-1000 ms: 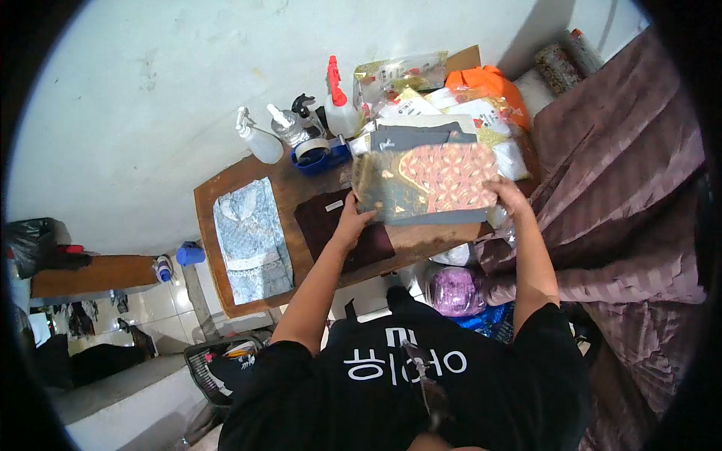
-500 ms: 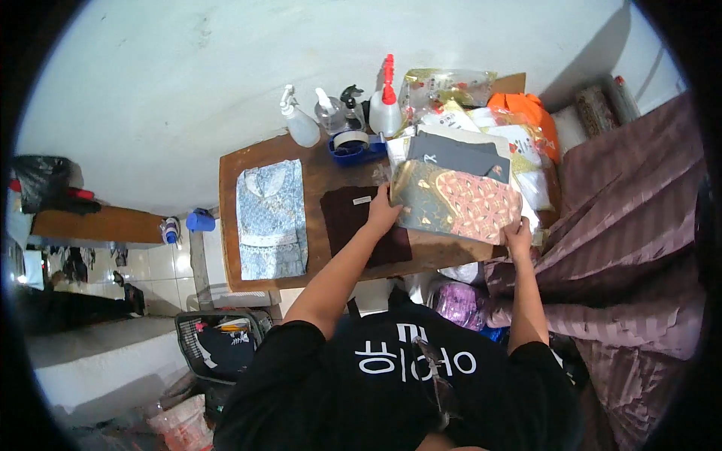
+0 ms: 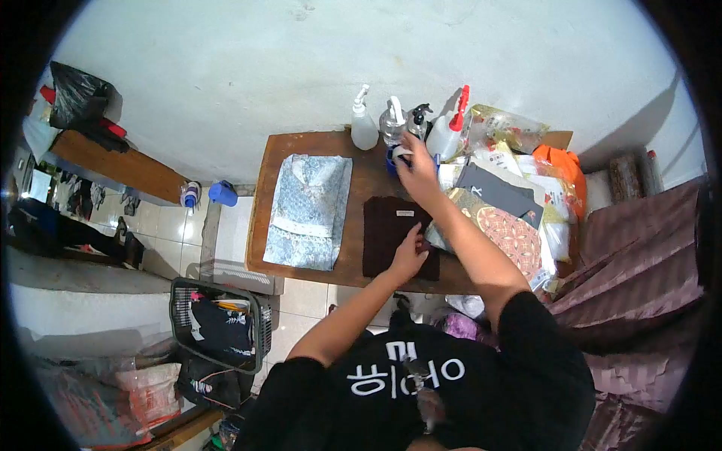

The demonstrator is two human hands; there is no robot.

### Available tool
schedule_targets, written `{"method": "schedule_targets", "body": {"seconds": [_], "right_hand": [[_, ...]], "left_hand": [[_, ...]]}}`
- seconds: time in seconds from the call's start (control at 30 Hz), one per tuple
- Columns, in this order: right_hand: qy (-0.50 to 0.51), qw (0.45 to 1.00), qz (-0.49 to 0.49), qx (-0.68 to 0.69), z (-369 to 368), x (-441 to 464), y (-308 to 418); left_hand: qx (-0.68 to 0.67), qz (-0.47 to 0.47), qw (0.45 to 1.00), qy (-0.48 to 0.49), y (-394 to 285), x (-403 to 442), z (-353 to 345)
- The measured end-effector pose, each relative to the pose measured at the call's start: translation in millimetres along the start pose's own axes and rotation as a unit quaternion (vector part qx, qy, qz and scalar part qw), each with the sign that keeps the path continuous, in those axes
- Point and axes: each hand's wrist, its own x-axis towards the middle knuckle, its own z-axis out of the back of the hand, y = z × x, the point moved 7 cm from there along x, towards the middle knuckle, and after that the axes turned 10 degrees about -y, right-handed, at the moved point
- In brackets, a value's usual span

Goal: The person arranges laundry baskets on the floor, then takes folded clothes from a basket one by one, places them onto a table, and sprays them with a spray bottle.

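Observation:
My right hand (image 3: 418,170) reaches across to the blue tape dispenser (image 3: 392,162), its fingers curled round the pale tape roll (image 3: 401,152) and hiding much of it. Lower down, my left hand (image 3: 410,256) rests at the right part of a folded dark maroon cloth (image 3: 381,239), fingers apart and nothing held. A white label (image 3: 405,213) shows on that cloth. Beside it on the right lies a folded patterned cloth (image 3: 505,229) in grey-green and peach, partly under my right forearm. A dark grey folded cloth (image 3: 502,191) lies behind the patterned one.
A folded light-blue patterned garment (image 3: 307,203) lies on the left of the wooden table (image 3: 259,225). Several spray and pump bottles (image 3: 364,129) stand along the wall. Plastic packets (image 3: 553,192) and an orange bag (image 3: 565,169) crowd the right side. A basket (image 3: 263,331) stands on the floor.
Both hands have let go of the patterned cloth, which now lies on the pile. My right hand has moved left to the tape dispenser; my left has come down over the maroon cloth. The view has shifted.

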Motion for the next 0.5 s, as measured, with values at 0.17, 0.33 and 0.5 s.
{"method": "schedule_targets", "body": {"seconds": [0.17, 0.33, 0.5], "right_hand": [[-0.080, 0.992, -0.015, -0.096, -126, 69, -69], [-0.081, 0.972, -0.221, 0.013, -155, 83, -92], [-0.165, 0.974, -0.076, -0.134, -132, 68, -65]], "left_hand": [[-0.079, 0.021, 0.997, 0.001, 31, -54, 53], [-0.164, 0.123, 0.978, 0.035, 63, -93, 90], [-0.156, 0.133, 0.977, 0.054, 52, -96, 114]]}}
